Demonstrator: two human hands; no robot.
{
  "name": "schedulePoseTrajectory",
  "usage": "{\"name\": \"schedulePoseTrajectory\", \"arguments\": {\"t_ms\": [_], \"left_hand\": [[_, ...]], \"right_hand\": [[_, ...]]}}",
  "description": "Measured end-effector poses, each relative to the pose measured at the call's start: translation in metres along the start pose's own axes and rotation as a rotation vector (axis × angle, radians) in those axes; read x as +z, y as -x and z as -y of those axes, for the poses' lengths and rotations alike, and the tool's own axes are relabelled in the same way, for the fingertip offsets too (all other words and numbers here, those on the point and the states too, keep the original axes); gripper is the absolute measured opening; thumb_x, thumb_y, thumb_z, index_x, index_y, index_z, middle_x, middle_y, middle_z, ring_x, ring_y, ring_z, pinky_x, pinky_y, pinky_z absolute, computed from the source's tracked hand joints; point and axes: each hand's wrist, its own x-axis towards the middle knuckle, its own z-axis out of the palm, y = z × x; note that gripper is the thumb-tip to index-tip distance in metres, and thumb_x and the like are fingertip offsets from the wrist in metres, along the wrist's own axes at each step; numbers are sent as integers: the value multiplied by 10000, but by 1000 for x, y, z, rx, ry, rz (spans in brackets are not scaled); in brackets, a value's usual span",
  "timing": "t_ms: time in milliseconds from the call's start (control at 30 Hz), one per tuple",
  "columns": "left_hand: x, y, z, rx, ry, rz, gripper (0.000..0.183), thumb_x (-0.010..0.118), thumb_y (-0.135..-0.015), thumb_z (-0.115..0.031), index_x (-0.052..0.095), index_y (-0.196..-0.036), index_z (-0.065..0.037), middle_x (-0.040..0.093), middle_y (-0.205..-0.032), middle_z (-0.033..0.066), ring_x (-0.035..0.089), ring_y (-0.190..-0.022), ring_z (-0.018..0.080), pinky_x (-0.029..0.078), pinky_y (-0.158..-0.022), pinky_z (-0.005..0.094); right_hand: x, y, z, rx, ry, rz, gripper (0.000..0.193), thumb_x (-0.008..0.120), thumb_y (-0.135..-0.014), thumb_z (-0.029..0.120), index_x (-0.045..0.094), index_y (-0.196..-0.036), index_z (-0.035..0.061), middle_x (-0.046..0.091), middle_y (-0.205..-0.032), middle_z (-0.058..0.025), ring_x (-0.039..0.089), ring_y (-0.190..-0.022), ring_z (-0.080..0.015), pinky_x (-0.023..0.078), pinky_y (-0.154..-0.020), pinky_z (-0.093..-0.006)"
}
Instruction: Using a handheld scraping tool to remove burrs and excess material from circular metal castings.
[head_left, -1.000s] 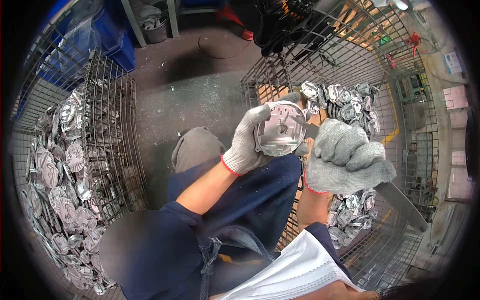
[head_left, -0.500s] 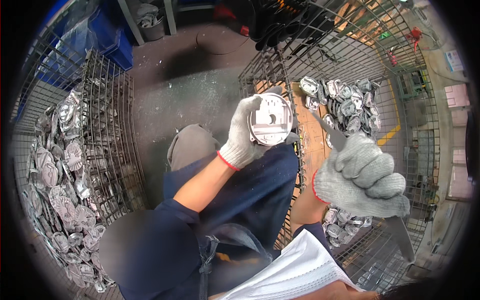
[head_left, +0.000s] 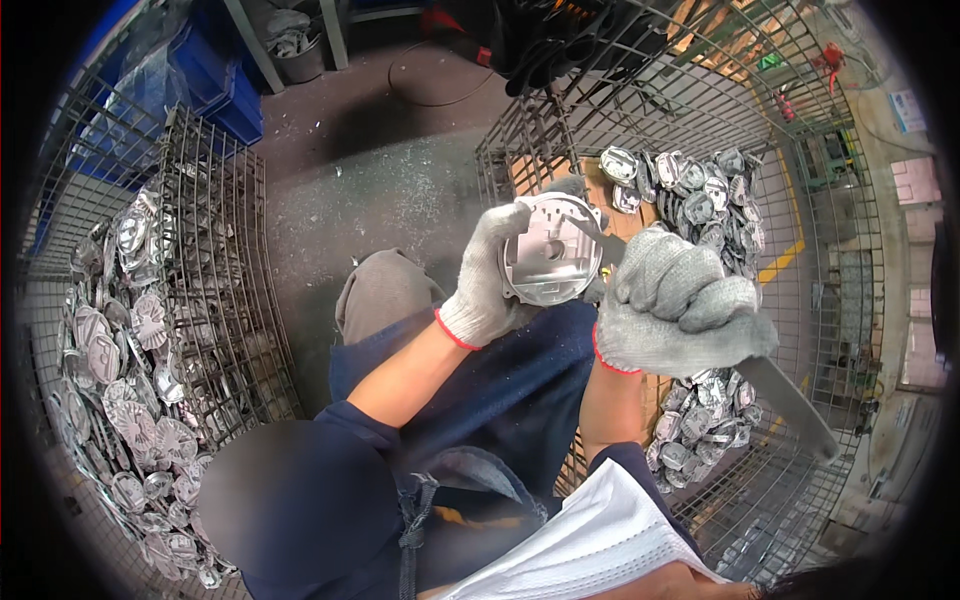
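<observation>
Since half a second ago your right hand (head_left: 680,310) has come back in toward the round metal casting (head_left: 553,252) — the flat file (head_left: 770,385) that hung clear at about four o'clock of the part now has its tip laid across the casting's upper right rim, near two o'clock. Your left hand (head_left: 487,290) holds the casting much as before, gloved fingers wrapped round its left edge with the ribbed inner face turned up to you, though it has tipped slightly. Your right fingers are closed tight round the file's shaft, its long end running out toward four o'clock over the wire basket (head_left: 800,200) of finished-looking castings (head_left: 700,185). Contact looks regained, so I'd judge you are into another filing stroke on that rim. The casting sits above your knee, between the two baskets; the left basket (head_left: 215,290), at nine o'clock, is heaped with more castings (head_left: 120,350).
</observation>
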Motion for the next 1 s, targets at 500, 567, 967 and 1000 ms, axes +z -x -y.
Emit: {"name": "schedulePoseTrajectory", "arguments": {"t_ms": [500,567,967,1000], "left_hand": [[-3,-3,-5,15,48,-6,748,582,-1000,-475,480,-1597,-36,705,-1344,214,743,-1161,367,641,-985,516],[-3,-3,-7,47,52,-4,738,562,-1014,-485,476,-1605,-50,709,-1331,226,750,-1141,381,648,-970,532],[-7,3,-7,-37,14,-30,741,582,-969,-461,520,-1597,-74,706,-1379,173,711,-1227,311,595,-1057,477],[-7,3,-7,-30,12,-24,744,584,-967,-458,518,-1597,-68,705,-1381,172,710,-1231,310,594,-1060,475]], "right_hand": [[23,-9,36,-198,166,314,433,516,-1127,420,512,-828,107,551,-724,-60,556,-604,-215,502,-554,-360],[25,-6,37,-192,96,346,521,435,-1152,521,516,-844,109,540,-721,-55,558,-611,-215,503,-554,-359],[24,-1,-1,61,-16,45,694,292,-1152,668,372,-680,165,354,-562,-13,354,-439,-158,397,-426,-325],[25,0,-1,45,-12,38,708,297,-1138,691,385,-677,161,376,-556,-23,376,-436,-176,397,-431,-339]]}}
